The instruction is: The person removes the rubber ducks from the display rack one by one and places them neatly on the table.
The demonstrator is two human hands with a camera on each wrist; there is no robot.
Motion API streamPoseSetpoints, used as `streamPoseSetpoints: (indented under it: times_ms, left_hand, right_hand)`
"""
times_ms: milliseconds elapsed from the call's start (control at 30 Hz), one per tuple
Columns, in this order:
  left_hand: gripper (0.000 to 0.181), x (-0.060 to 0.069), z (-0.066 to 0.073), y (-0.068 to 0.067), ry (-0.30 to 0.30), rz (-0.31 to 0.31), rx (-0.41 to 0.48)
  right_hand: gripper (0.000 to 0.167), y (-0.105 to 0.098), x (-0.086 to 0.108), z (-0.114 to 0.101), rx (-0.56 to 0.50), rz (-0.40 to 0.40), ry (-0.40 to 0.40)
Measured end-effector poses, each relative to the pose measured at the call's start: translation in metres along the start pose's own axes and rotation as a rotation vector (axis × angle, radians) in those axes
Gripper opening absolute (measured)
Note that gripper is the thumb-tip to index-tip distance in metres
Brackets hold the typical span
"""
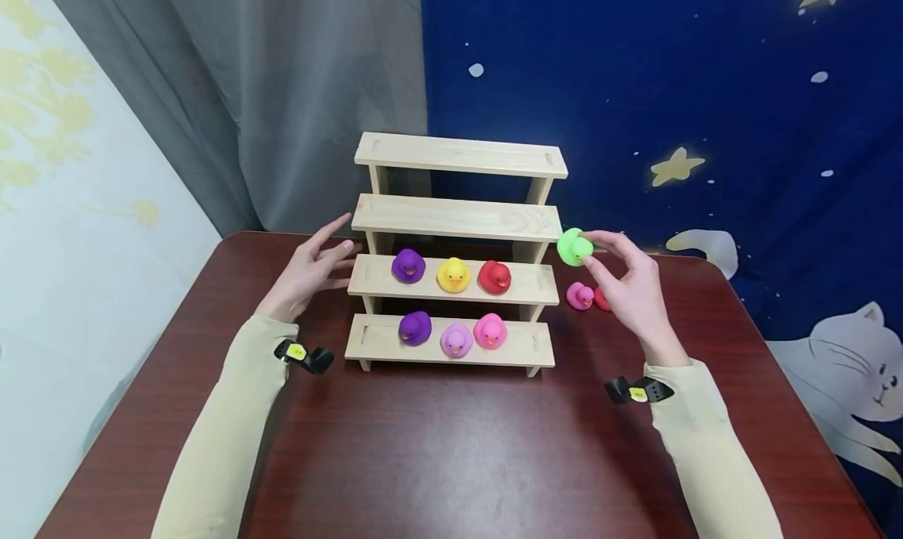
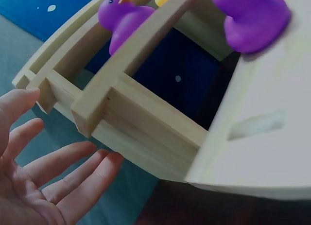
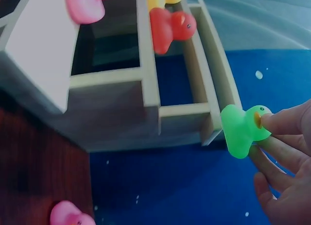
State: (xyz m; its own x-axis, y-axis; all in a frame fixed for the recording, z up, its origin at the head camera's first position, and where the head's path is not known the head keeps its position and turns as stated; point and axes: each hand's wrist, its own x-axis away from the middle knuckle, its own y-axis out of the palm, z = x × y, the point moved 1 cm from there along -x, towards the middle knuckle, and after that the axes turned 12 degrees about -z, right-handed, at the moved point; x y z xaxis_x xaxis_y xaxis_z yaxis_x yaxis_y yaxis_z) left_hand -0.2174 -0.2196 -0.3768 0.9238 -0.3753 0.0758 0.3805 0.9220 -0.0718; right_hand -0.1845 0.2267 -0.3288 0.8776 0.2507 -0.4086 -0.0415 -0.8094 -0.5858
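Note:
My right hand pinches a green rubber duck between thumb and fingers, just off the right end of a wooden stepped shelf. In the right wrist view the green duck hangs beside the shelf's upper steps. My left hand is at the shelf's left side, fingers spread and holding nothing; whether they touch the wood I cannot tell. The second step from the bottom bears a purple duck, a yellow duck and a red duck. Along the bottom step sit another purple duck, a lilac duck and a pink duck.
On the dark red table, right of the shelf, lie a pink duck and a red duck, the latter partly hidden by my right hand. Behind hang a grey curtain and a blue curtain with stars.

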Motion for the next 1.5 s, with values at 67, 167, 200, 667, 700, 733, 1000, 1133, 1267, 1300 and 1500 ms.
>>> streamPoseSetpoints:
  times_ms: [67, 167, 200, 667, 700, 733, 1000, 1133, 1267, 1300, 1500]
  left_hand:
    - [0.064, 0.003, -0.004, 0.001, -0.003, -0.002, -0.012]
    - [0.062, 0.006, -0.009, 0.001, -0.005, 0.003, -0.031]
    - [0.061, 0.006, -0.011, 0.002, -0.005, 0.004, -0.035]
    - [0.052, 0.016, -0.031, 0.011, 0.056, -0.004, -0.011]
    - [0.052, 0.016, -0.032, 0.012, 0.059, -0.005, -0.01]
    - [0.052, 0.017, -0.033, 0.013, 0.062, -0.006, -0.007]
    - [0.053, 0.021, -0.036, 0.019, 0.079, 0.011, 0.018]
    - [0.053, 0.022, -0.038, 0.02, 0.087, 0.007, 0.022]
    - [0.054, 0.022, -0.04, 0.02, 0.091, 0.003, 0.024]
    - [0.054, 0.022, -0.04, 0.02, 0.091, 0.0, 0.021]
    - [0.053, 0.022, -0.042, 0.021, 0.081, -0.022, -0.018]
  right_hand:
    - [0.035, -0.002, 0.005, -0.003, 0.012, 0.007, 0.013]
    - [0.033, -0.006, 0.013, -0.014, 0.025, 0.01, 0.033]
    - [0.033, -0.007, 0.015, -0.014, 0.028, 0.008, 0.04]
    - [0.032, -0.02, 0.033, 0.01, 0.03, 0.073, 0.081]
    - [0.032, -0.021, 0.035, 0.015, 0.036, 0.075, 0.09]
    - [0.032, -0.022, 0.036, 0.021, 0.037, 0.077, 0.096]
    - [0.032, -0.032, 0.047, 0.068, 0.082, 0.084, 0.157]
    - [0.03, -0.033, 0.053, 0.08, 0.092, 0.062, 0.204]
    - [0.031, -0.034, 0.057, 0.092, 0.064, 0.033, 0.253]
    - [0.031, -0.034, 0.058, 0.095, 0.057, 0.029, 0.263]
    - [0.031, -0.038, 0.061, 0.112, 0.034, 0.04, 0.304]
